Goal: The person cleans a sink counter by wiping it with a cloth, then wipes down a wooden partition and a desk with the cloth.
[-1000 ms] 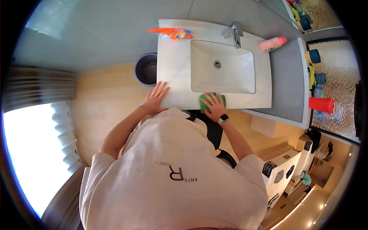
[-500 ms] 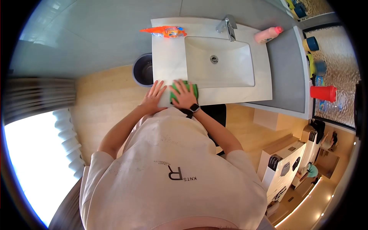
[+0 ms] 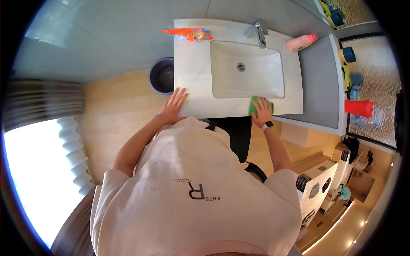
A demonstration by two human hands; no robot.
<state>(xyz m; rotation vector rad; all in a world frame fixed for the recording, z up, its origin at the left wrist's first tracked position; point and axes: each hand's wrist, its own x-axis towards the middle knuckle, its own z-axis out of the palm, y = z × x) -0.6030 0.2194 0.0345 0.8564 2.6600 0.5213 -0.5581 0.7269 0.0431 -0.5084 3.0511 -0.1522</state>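
Upper garment: loose, pale pink-cream fabric T-shirt [image 3: 239,226] with short, wide sleeves [image 3: 279,187] and a rounded pinkish neckband [image 3: 220,244]. Front markings: large black letter "R" [image 3: 196,192], smaller black "KNTS" lettering [image 3: 212,198] beside it; adjacent fine print [image 3: 183,181] is illegible. Right hand [image 3: 263,114], wrist: watch [image 3: 267,125] with dark rectangular face, pale strap.

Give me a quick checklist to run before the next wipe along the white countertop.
1. Right hand resting on the green fabric cloth: ok.
2. Left hand near the front left corner of the white countertop, apart from the cloth: ok.
3. Orange plastic pouch at the back left, away from both hands: ok.
4. Pink plastic bottle at the back right, away from the cloth: ok.
5. Cloth damp enough: cannot tell.
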